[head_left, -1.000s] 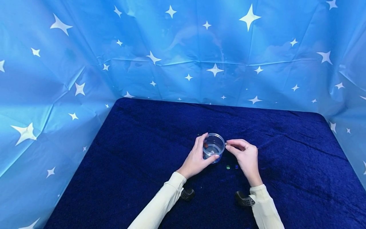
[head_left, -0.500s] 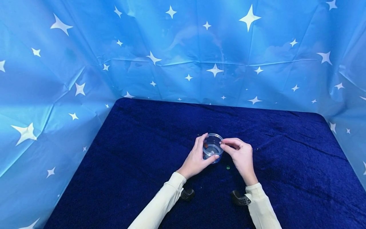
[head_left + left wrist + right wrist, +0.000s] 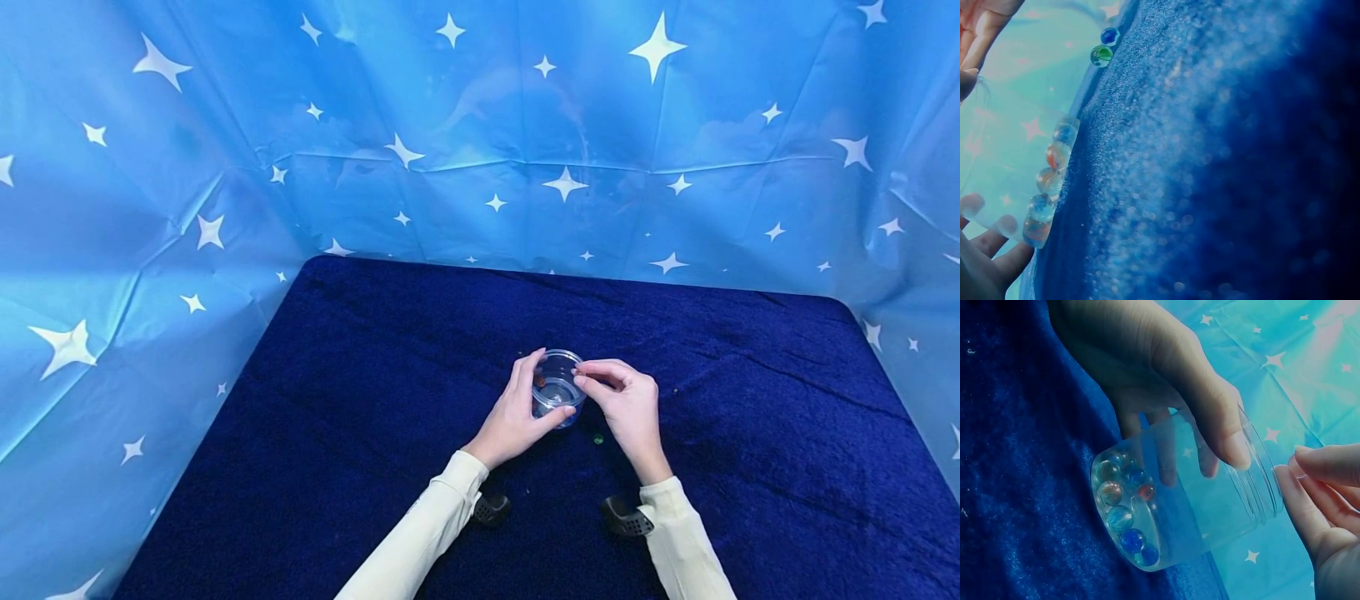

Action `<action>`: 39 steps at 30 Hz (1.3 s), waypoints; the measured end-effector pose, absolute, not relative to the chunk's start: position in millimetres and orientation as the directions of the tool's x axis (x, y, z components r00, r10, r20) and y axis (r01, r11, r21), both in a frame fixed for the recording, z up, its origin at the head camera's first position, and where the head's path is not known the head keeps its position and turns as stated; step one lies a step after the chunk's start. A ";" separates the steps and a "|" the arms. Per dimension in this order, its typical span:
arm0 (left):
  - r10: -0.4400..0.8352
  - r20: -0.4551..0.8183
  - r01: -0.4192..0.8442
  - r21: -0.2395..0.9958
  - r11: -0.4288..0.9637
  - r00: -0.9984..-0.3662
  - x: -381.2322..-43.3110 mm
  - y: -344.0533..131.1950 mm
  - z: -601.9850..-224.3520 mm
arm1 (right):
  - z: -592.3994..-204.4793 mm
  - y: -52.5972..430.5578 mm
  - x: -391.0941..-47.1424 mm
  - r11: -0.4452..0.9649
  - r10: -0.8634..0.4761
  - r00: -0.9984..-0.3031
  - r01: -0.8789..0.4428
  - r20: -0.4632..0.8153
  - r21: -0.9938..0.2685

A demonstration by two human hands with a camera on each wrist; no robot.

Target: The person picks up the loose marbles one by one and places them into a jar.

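My left hand grips a clear plastic jar, its fingers on one side and its thumb on the other. The jar has no lid on, and several glass marbles lie at its bottom. At the rim, my right hand pinches a small marble, mostly hidden between thumb and fingertips. On the cloth near the jar lie a green marble and a blue marble. In the head view the right hand covers the blue one.
Dark blue velvety cloth covers the table. Blue sheets with white stars hang behind and at the sides. A tiny speck lies right of the right hand. Black wrist devices sit under both cuffs.
My right hand has moved left, bringing the pinched marble from beside the jar to its rim. The left hand and the jar stay put.
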State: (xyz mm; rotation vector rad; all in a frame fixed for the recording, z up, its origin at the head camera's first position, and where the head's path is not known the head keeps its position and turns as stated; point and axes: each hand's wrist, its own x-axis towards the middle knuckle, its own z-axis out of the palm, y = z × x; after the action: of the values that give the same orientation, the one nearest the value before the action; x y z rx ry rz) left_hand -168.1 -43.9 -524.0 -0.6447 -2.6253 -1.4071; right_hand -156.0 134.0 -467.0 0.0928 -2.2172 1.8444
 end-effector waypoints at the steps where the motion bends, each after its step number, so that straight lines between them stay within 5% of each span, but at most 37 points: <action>1: 0.320 0.279 0.409 0.774 0.483 -0.905 -168.2 -43.9 -524.3 | -467.6 133.9 -156.0 0.198 0.113 -0.963 -0.218 0.244 -0.956; 39: 0.318 0.280 0.409 0.777 0.479 -0.906 -169.0 -43.3 -524.8 | -444.0 121.2 -147.1 0.257 0.054 -0.948 -0.290 0.314 -0.922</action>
State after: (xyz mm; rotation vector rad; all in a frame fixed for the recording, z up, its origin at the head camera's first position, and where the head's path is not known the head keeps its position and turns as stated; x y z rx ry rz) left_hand -169.0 -43.3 -524.8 -0.6452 -2.6167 -1.4153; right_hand -147.1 121.2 -444.0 0.2185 -2.2505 1.7443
